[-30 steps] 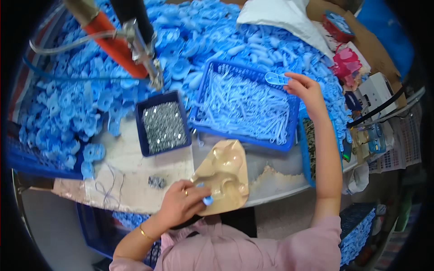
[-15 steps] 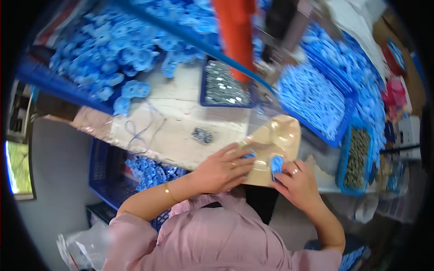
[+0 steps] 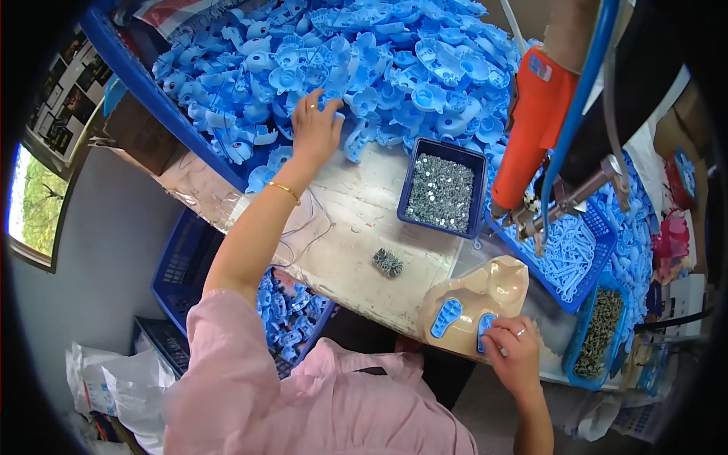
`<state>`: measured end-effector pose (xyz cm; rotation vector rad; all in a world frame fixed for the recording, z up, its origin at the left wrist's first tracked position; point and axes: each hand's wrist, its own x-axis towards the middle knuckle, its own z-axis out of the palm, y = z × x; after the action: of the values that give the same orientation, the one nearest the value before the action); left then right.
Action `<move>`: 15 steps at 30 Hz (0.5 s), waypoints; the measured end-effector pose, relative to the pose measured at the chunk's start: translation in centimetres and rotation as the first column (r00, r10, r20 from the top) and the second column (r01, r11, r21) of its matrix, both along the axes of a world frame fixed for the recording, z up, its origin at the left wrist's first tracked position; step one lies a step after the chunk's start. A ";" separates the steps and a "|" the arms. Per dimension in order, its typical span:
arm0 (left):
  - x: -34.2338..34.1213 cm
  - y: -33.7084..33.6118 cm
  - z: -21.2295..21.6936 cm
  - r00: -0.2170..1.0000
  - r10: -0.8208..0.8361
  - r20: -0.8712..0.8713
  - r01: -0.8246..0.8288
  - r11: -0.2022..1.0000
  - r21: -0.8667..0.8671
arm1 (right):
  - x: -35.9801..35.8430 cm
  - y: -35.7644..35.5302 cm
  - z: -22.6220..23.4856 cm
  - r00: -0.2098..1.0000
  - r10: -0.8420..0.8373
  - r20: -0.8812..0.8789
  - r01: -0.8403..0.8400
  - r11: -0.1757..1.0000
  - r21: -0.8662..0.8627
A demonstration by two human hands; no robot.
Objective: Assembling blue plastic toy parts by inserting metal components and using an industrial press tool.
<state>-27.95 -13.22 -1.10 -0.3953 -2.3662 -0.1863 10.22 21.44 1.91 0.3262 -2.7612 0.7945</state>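
My left hand reaches over the near edge of a large heap of light blue plastic shell parts. Its fingers are apart, and I see nothing held in them. At the table's front edge, my right hand has thumb and fingers closed at a blue foot-shaped plastic part, which sits in a tan moulded fixture and is partly covered by the fingers. A second blue foot-shaped part lies in the fixture's left recess, its hollow side up.
A dark blue tray of small screws stands behind a small pile of screws. An orange electric screwdriver hangs at right, over a blue basket of thin blue parts. A blue tub of metal pieces is further right.
My left hand has left the fixture and moved up and left to the heap, uncovering the left foot-shaped part. My right hand stays at the right one. The view has shifted.
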 end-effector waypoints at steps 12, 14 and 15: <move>0.1 3.1 2.3 0.986 -0.127 -0.108 0.155 0.933 0.323 | 0.6 -1.1 -1.2 0.996 0.055 0.072 -0.055 0.998 -0.003; 3.4 3.5 3.1 0.957 -0.250 -0.146 0.287 0.889 0.357 | 1.1 -1.0 -1.1 0.996 0.034 0.081 -0.033 0.999 -0.012; 5.2 3.9 3.3 0.911 -0.363 -0.195 0.412 0.824 0.389 | 1.2 -0.9 -1.0 0.996 0.015 0.085 -0.014 1.000 -0.017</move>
<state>-22.73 -9.34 2.20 -0.6513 -2.0319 -0.8343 11.45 20.53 0.92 0.3168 -2.8326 0.8527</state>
